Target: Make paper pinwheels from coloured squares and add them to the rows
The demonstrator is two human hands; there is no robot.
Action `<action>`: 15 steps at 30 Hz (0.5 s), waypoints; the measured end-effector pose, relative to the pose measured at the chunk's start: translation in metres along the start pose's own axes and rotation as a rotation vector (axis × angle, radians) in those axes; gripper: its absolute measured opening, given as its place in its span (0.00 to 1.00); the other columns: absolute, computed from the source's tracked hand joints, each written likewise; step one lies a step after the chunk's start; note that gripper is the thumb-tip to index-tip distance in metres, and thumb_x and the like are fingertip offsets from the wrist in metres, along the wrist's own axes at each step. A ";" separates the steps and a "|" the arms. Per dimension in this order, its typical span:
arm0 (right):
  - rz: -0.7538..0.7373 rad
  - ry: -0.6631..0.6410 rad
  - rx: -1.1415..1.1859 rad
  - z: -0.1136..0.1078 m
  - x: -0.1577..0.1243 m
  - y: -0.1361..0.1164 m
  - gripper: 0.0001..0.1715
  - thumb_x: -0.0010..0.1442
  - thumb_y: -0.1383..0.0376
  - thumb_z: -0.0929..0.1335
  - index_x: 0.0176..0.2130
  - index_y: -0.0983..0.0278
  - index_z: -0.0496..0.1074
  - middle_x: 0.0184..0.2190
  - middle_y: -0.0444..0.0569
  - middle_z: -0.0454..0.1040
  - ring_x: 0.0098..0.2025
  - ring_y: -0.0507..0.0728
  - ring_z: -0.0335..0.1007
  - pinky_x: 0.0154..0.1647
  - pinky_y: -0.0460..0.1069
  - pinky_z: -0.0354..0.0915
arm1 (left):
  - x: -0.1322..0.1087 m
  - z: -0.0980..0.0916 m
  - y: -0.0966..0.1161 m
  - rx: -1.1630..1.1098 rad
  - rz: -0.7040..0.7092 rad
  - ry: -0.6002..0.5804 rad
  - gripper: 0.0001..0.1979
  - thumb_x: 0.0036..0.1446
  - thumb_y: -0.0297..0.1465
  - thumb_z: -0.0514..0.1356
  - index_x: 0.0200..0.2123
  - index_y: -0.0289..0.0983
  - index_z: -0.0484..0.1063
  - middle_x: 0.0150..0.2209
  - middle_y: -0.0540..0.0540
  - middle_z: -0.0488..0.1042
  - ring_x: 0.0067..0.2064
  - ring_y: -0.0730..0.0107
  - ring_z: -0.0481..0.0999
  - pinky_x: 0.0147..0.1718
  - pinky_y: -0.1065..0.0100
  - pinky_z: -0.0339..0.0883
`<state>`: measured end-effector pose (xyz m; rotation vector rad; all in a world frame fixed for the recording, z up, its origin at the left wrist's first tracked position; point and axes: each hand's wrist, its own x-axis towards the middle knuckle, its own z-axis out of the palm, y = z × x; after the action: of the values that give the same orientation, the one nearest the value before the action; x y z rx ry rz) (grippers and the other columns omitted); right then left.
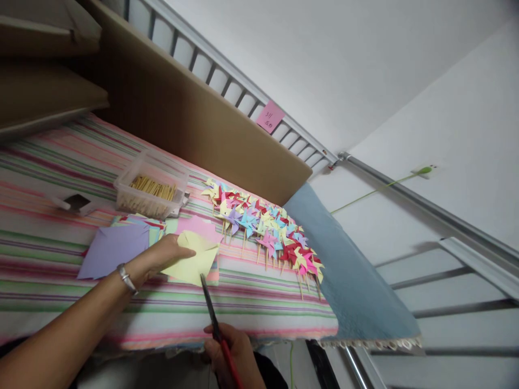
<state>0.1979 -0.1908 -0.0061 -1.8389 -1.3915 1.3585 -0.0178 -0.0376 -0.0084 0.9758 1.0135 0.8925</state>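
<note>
My left hand [172,253], with a silver bracelet at the wrist, pinches a yellow paper square [197,262] that has slits cut toward its middle. In my right hand [233,346] is a pair of scissors [211,305] with red handles. The blade tips reach the lower edge of the yellow paper. Beneath and beside my left hand lie a purple paper square [117,251], a pink sheet [198,228] and more coloured paper. Finished paper pinwheels [270,240] on thin sticks lie in rows to the right.
A clear plastic box [130,202] of short wooden sticks stands behind the paper. Striped cloth [40,259] covers the surface. A cardboard panel [203,124] and a metal railing [227,81] with a pink note [270,116] border the back. Blue cloth [357,286] hangs at the right.
</note>
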 end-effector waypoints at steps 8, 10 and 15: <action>-0.041 -0.025 -0.009 -0.001 -0.003 -0.008 0.24 0.49 0.54 0.70 0.40 0.69 0.74 0.19 0.43 0.66 0.20 0.49 0.57 0.21 0.44 0.54 | -0.001 0.002 -0.003 -0.044 -0.031 -0.065 0.16 0.38 0.32 0.65 0.33 0.32 0.76 0.26 0.45 0.79 0.24 0.64 0.75 0.23 0.69 0.64; -0.054 -0.032 0.013 -0.001 -0.003 -0.009 0.25 0.49 0.53 0.70 0.41 0.69 0.74 0.20 0.43 0.66 0.21 0.49 0.57 0.22 0.44 0.54 | -0.002 0.004 -0.004 -0.067 -0.034 -0.083 0.15 0.38 0.32 0.65 0.33 0.32 0.76 0.26 0.45 0.79 0.24 0.64 0.75 0.23 0.69 0.65; -0.048 -0.032 0.010 0.000 -0.001 -0.009 0.24 0.49 0.53 0.69 0.40 0.69 0.73 0.19 0.43 0.65 0.22 0.50 0.58 0.22 0.44 0.54 | -0.003 0.006 -0.005 -0.106 -0.048 -0.120 0.18 0.38 0.32 0.65 0.36 0.32 0.76 0.28 0.45 0.79 0.26 0.61 0.77 0.25 0.67 0.67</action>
<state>0.1939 -0.1879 0.0016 -1.7729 -1.4332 1.3738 -0.0122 -0.0432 -0.0106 0.9014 0.8759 0.8299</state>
